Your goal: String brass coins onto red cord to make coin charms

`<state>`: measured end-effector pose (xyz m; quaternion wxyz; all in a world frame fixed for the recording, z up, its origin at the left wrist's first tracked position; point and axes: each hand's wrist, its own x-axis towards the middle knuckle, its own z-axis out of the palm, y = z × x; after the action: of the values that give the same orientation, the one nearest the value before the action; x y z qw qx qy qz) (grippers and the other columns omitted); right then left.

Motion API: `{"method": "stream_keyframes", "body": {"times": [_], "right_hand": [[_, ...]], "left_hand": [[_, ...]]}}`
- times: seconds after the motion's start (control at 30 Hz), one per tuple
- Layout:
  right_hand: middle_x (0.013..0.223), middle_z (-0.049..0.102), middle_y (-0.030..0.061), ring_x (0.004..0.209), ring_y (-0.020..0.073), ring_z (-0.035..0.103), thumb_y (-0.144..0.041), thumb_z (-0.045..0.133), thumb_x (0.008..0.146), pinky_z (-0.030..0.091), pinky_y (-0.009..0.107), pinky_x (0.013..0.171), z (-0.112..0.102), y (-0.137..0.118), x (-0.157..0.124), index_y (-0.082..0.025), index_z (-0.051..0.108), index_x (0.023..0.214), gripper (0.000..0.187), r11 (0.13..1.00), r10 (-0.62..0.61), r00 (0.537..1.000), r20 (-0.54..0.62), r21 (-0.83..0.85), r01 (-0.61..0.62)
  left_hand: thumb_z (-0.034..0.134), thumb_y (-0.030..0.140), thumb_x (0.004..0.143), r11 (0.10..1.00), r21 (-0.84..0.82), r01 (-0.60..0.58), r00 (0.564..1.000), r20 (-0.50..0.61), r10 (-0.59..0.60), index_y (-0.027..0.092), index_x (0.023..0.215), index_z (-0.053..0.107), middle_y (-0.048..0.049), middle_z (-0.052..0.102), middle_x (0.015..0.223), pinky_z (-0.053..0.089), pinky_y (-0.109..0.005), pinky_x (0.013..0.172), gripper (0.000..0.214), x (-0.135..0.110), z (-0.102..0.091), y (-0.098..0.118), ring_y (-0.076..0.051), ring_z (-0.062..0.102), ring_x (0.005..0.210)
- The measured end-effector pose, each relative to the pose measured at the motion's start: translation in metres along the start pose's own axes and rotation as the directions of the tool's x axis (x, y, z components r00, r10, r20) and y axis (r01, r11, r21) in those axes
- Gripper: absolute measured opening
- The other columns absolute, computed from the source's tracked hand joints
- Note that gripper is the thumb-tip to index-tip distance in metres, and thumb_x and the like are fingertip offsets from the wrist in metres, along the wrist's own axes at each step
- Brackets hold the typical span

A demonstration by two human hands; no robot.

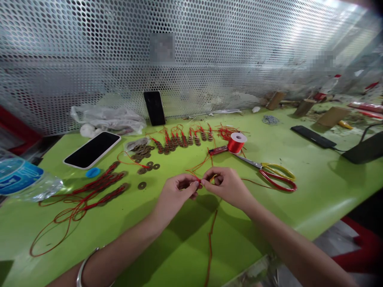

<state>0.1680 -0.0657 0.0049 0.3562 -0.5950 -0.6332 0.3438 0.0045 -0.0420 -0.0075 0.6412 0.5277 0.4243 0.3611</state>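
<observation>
My left hand (178, 191) and my right hand (225, 184) meet over the green table (314, 187), fingertips pinched together on a thin red cord (210, 239). The cord hangs down from the pinch toward me and also runs up toward a red cord spool (236, 142). Loose bronze coins (143, 154) with holes lie beyond my left hand, one single coin (141, 185) nearest to it. Finished coin strings on red cord (103, 187) lie to the left.
Scissors with red and yellow handles (273, 175) lie right of my hands. A row of tied coin bundles (182, 138) sits behind. Two phones (92, 149) (154, 107), a blue cap (92, 172), a water bottle (20, 179), plastic bags (107, 117) and a perforated metal screen (191, 52) surround the table.
</observation>
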Motion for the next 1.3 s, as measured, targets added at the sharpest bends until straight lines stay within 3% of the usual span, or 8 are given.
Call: {"method": "stream_keyframes", "body": {"times": [0.23, 0.4, 0.57, 0.73, 0.87, 1.0, 1.3], "right_hand": [[0.067, 0.058, -0.0011, 0.043, 0.0045, 0.036, -0.023, 0.054, 0.074, 0.026, 0.019, 0.041, 0.0062, -0.0023, -0.0009, -0.016, 0.058, 0.071, 0.009, 0.996, -0.037, 0.999, 0.001, 0.083, 0.036], [0.067, 0.056, -0.0011, 0.045, 0.0049, 0.037, -0.022, 0.053, 0.075, 0.029, 0.018, 0.042, 0.0067, -0.0004, 0.0013, -0.015, 0.056, 0.072, 0.008, 0.987, -0.055, 0.998, 0.008, 0.148, 0.054], [0.069, 0.055, -0.0007, 0.057, 0.0081, 0.046, -0.020, 0.052, 0.076, 0.035, 0.018, 0.050, 0.0070, 0.0033, 0.0036, -0.016, 0.055, 0.073, 0.006, 0.964, -0.073, 0.996, 0.041, 0.257, 0.060], [0.066, 0.051, -0.0028, 0.051, 0.0063, 0.040, -0.023, 0.052, 0.078, 0.031, 0.018, 0.046, 0.0076, 0.0062, 0.0052, -0.016, 0.054, 0.075, 0.007, 0.939, -0.055, 0.993, 0.104, 0.344, 0.016], [0.071, 0.053, -0.0011, 0.060, 0.0084, 0.047, -0.022, 0.052, 0.078, 0.036, 0.019, 0.051, 0.0063, 0.0061, 0.0054, -0.016, 0.055, 0.076, 0.007, 0.954, -0.090, 0.991, 0.101, 0.295, 0.056], [0.075, 0.057, 0.0007, 0.067, 0.0111, 0.052, -0.023, 0.051, 0.079, 0.041, 0.021, 0.058, 0.0048, 0.0070, 0.0038, -0.016, 0.056, 0.078, 0.008, 0.971, -0.098, 0.992, 0.081, 0.225, 0.078], [0.066, 0.059, -0.0007, 0.055, 0.0099, 0.051, -0.023, 0.051, 0.081, 0.037, 0.021, 0.052, 0.0011, 0.0017, -0.0006, -0.017, 0.056, 0.078, 0.009, 0.992, -0.108, 0.994, -0.001, 0.069, 0.108]], "left_hand": [[0.072, 0.028, 0.065, 1.000, -0.025, 0.000, 1.000, 0.000, 0.000, 0.014, 0.069, 0.062, 0.0018, 0.058, 0.057, 0.044, -0.020, 0.049, 0.018, -0.0004, 0.0013, 0.0026, -0.009, 0.053, 0.050], [0.072, 0.033, 0.066, 0.993, -0.106, 0.054, 0.998, 0.042, -0.049, 0.015, 0.070, 0.060, 0.0029, 0.057, 0.056, 0.042, -0.020, 0.047, 0.022, -0.0009, 0.0029, 0.0033, -0.009, 0.052, 0.049], [0.072, 0.032, 0.067, 0.978, -0.186, 0.093, 0.994, 0.075, -0.080, 0.015, 0.071, 0.059, 0.0032, 0.057, 0.058, 0.040, -0.017, 0.046, 0.022, -0.0029, 0.0051, 0.0054, -0.007, 0.051, 0.050], [0.076, 0.029, 0.065, 0.924, -0.342, 0.172, 0.981, 0.142, -0.130, 0.014, 0.073, 0.061, 0.0023, 0.058, 0.063, 0.040, -0.015, 0.046, 0.023, -0.0023, 0.0043, 0.0041, -0.006, 0.051, 0.051], [0.078, 0.026, 0.065, 0.894, -0.399, 0.206, 0.971, 0.193, -0.137, 0.012, 0.075, 0.063, 0.0015, 0.059, 0.064, 0.041, -0.014, 0.046, 0.022, -0.0011, 0.0017, 0.0028, -0.005, 0.051, 0.052], [0.076, 0.026, 0.067, 0.930, -0.321, 0.179, 0.973, 0.198, -0.119, 0.012, 0.074, 0.064, 0.0006, 0.060, 0.064, 0.045, -0.017, 0.050, 0.019, -0.0009, -0.0002, 0.0033, -0.007, 0.053, 0.054], [0.071, 0.027, 0.071, 0.968, -0.206, 0.141, 0.972, 0.215, -0.096, 0.013, 0.081, 0.065, -0.0013, 0.064, 0.074, 0.049, -0.021, 0.055, 0.018, -0.0005, -0.0029, 0.0075, -0.010, 0.059, 0.058]]}}
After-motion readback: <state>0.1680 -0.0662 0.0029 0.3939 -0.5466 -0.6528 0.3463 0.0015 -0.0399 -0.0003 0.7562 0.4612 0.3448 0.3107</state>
